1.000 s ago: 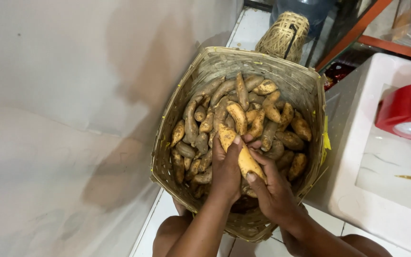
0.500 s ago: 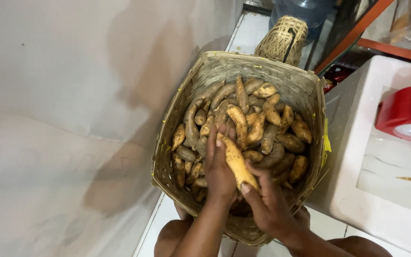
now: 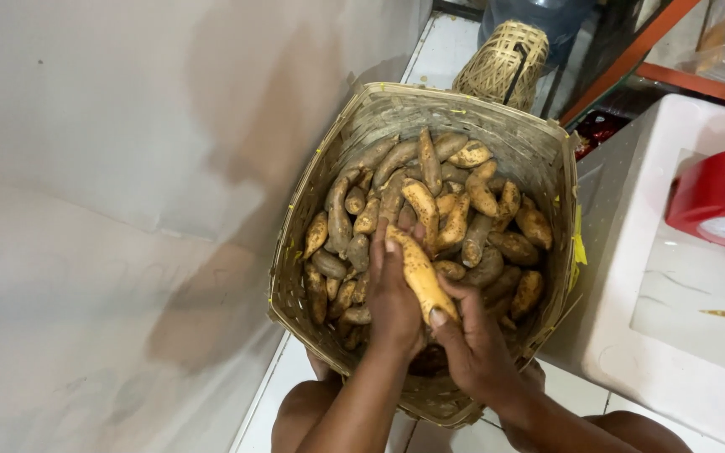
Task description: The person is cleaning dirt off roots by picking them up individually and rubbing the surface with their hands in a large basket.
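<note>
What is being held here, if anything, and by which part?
One sweet potato, held over the woven basket: the right hand grips its near end, and the left hand lies along its left side.

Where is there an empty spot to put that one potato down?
The woven basket is crowded: sweet potatoes cover its whole inside, and both the left hand and the right hand hold one sweet potato above them. Bare room: the white top between the basket's right rim and the red roll, and the tiled floor beyond the basket.
</note>
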